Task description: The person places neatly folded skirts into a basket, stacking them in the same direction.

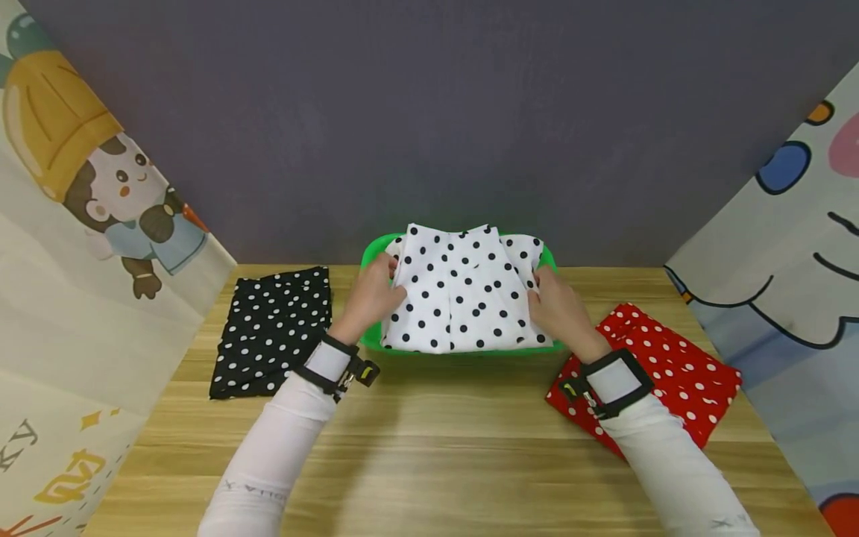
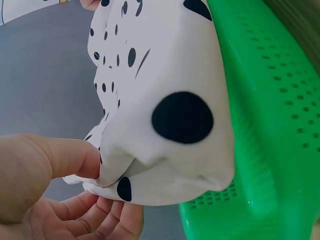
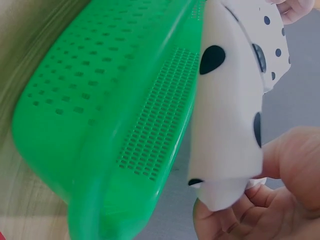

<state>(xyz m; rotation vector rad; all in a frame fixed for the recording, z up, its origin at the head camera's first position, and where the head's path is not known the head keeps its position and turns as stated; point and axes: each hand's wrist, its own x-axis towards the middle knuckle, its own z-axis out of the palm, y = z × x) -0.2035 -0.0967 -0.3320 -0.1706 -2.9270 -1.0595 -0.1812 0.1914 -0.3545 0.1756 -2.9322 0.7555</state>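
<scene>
A folded white cloth with black dots (image 1: 459, 298) is held at both sides over a green perforated basket (image 3: 95, 115). On its left edge, the left hand (image 1: 371, 294) pinches the fabric between thumb and fingers; the left wrist view shows the thumb (image 2: 75, 157) on top and fingers beneath. The right hand (image 1: 562, 307) grips the opposite edge the same way, its thumb (image 3: 280, 155) against the folded layers. Most of the basket's inside is hidden by the cloth in the head view.
A folded black cloth with white dots (image 1: 275, 332) lies on the wooden table (image 1: 456, 447) at the left. Under the right forearm lies a folded red cloth with white dots (image 1: 678, 373). A dark grey wall (image 1: 456, 112) stands behind the basket.
</scene>
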